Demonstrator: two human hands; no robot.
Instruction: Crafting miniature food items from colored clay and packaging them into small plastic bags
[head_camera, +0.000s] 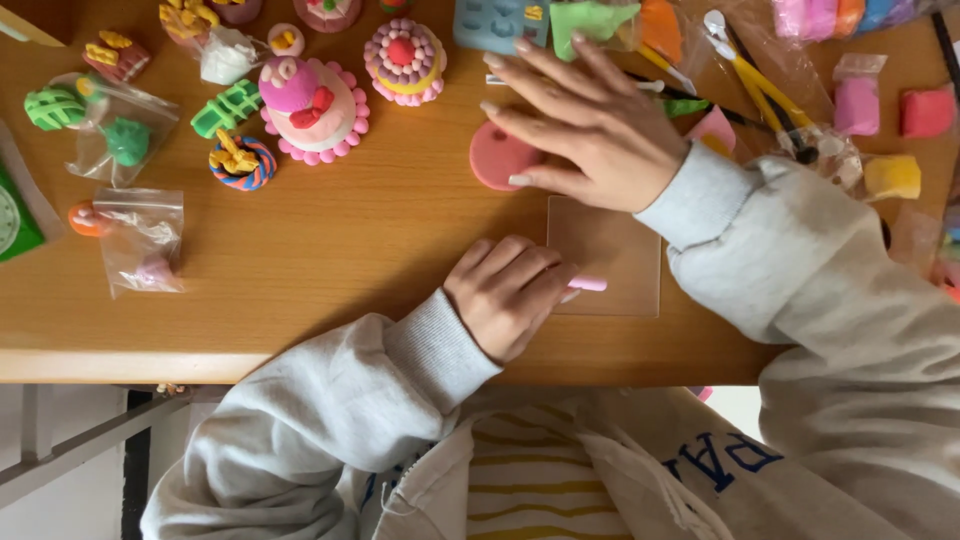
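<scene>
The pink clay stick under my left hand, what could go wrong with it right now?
1. The left hand presses the pink clay stick against the clear mat; pressing too hard may flatten it.
2. The right hand is spread over the pink clay disc, and its fingers could dent it.
3. The right sleeve lies near the yellow tools and might knock them.

Pink disc (495, 158) half-hidden — right hand (590, 130) covers.

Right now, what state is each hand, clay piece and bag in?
Left hand: curled, pinching a pink clay roll on the clear mat.
Right hand: open, fingers spread, resting on the pink clay disc.
Pink clay cake: upright, decorated.
Small plastic bag: lying flat.
</scene>
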